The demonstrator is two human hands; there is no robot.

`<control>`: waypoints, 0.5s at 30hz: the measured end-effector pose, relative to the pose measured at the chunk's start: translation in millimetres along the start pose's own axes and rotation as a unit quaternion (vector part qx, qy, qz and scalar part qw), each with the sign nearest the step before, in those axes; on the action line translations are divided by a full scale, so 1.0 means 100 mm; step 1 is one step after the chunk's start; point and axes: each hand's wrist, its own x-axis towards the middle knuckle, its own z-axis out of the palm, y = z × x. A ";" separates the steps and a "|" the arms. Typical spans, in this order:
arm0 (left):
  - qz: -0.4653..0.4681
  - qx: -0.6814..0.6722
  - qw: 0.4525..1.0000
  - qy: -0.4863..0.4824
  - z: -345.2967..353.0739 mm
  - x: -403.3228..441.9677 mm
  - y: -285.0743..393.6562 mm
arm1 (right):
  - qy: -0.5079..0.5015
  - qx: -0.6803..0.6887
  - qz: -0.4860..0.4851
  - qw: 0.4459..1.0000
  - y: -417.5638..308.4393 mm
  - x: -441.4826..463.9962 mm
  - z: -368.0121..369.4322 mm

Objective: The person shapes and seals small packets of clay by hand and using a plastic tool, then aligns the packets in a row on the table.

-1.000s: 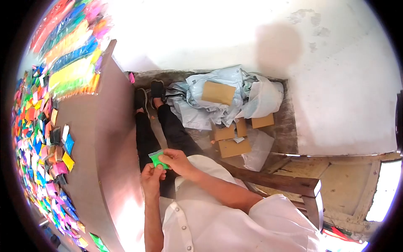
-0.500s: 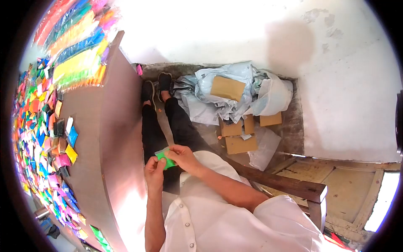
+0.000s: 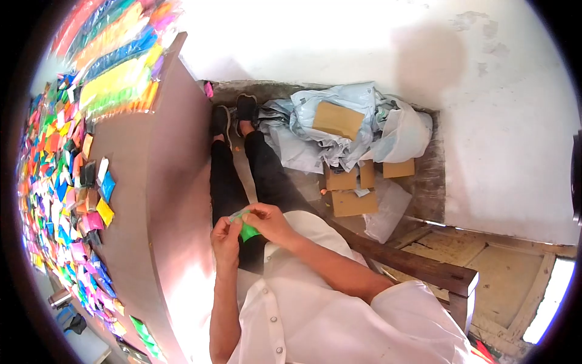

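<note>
Between my two hands, above my lap, is a small bright green packet (image 3: 249,232) with a clear plastic top edge. My left hand (image 3: 227,238) pinches that top edge from the left, thumb and fingers pressed together. From the right, my right hand (image 3: 267,221) grips the same edge close beside it. The green part hangs below the fingers. Whether the top is sealed or parted cannot be made out, since fingers cover much of it.
On the left, a brown table (image 3: 124,182) bears a heap of small coloured packets (image 3: 60,200) and flat bundles in clear plastic (image 3: 118,85). Grey plastic bags (image 3: 339,103) and cardboard pieces (image 3: 354,203) lie on the floor ahead. A wooden chair arm (image 3: 418,261) is at my right.
Both hands have drawn together along the packet's top edge, and the green part now hangs lower beneath them. The whole view has shifted slightly.
</note>
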 end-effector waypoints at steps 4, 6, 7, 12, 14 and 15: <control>-0.004 0.018 1.000 0.008 0.00 -0.03 -0.01 | 0.009 -0.006 -0.014 1.000 -0.05 0.03 -0.02; -0.065 0.001 0.998 0.011 0.05 -0.06 0.03 | 0.026 -0.037 -0.019 0.999 -0.10 0.00 -0.03; -0.075 0.013 0.997 -0.004 0.08 -0.07 0.08 | 0.025 -0.049 0.003 0.999 -0.09 0.00 -0.05; -0.081 0.010 0.996 -0.045 -0.01 -0.06 -0.15 | 0.035 -0.019 -0.021 0.999 -0.03 0.01 -0.07; -0.044 0.005 0.998 -0.044 0.04 -0.08 -0.08 | 0.037 -0.011 0.005 0.999 -0.08 0.00 -0.03; -0.048 0.022 0.998 -0.042 0.05 -0.09 -0.02 | 0.030 0.003 0.038 0.999 -0.12 0.00 -0.03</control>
